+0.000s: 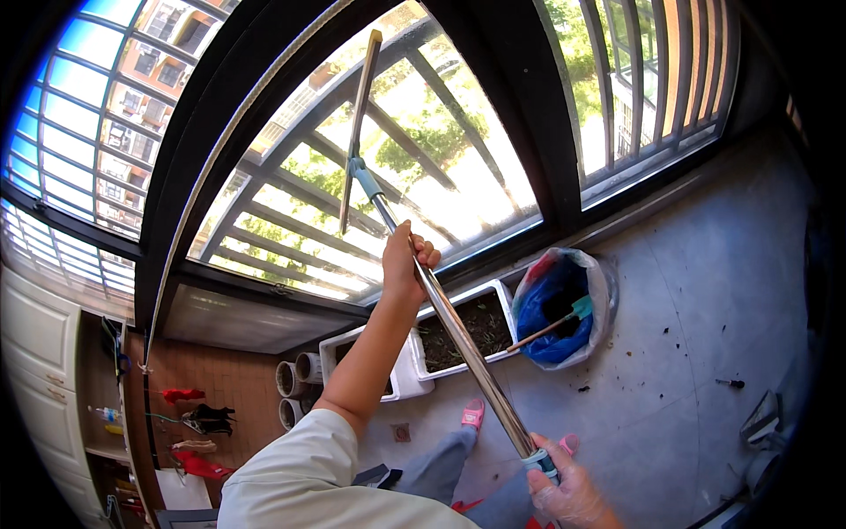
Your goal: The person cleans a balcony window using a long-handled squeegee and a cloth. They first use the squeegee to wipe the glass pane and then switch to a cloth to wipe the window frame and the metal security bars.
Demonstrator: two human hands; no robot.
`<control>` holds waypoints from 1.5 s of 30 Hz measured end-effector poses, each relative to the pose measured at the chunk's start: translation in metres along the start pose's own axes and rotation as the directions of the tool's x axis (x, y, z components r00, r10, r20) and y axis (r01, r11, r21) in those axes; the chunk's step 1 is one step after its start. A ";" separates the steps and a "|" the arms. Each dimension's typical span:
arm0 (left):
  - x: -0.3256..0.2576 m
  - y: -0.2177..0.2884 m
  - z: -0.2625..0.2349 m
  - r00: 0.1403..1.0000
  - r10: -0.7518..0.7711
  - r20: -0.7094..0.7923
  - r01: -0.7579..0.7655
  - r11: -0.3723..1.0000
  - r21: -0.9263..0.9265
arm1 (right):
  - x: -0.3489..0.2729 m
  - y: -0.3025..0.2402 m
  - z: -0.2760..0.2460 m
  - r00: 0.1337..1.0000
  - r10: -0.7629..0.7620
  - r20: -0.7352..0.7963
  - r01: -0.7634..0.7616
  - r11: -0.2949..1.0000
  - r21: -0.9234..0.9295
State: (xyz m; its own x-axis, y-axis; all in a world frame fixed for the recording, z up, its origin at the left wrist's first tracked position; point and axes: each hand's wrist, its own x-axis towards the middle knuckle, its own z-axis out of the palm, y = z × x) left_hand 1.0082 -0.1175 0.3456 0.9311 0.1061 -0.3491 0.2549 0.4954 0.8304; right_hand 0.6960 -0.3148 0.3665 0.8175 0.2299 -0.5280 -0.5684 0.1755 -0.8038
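A long-handled window squeegee [469,339] slants up across the view, its metal pole running from my lower right to the window. Its narrow blade [361,97] stands against the glass pane [441,115], joined to the pole by a blue-grey swivel head; whether it touches all along cannot be told. My left hand [409,258] is wrapped around the pole below that head, arm stretched out. At the lower end, my right hand [564,487] grips the pole near a blue-grey collar. Both hands are closed.
Below the window stand white planter boxes [467,331] of soil, a bin with a blue liner [557,348] holding a small wooden-handled tool, and several stacked pots [291,379]. Dirt crumbs lie on the grey floor [652,300]. Clothes [207,419] hang at the left, beside white cabinets [40,344].
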 end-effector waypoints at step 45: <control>0.003 -0.019 0.033 0.998 0.067 0.003 -0.066 0.975 0.211 | 0.017 0.051 -0.025 0.930 -0.051 0.363 -0.218 0.720 0.659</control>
State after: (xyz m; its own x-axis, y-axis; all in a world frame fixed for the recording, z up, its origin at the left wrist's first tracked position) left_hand 1.0142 -0.1548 0.3431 0.9468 0.1364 -0.2915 0.2423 0.2938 0.9246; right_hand 0.6836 -0.3259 0.3095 0.7563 0.5527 -0.3501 -0.6479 0.7071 -0.2833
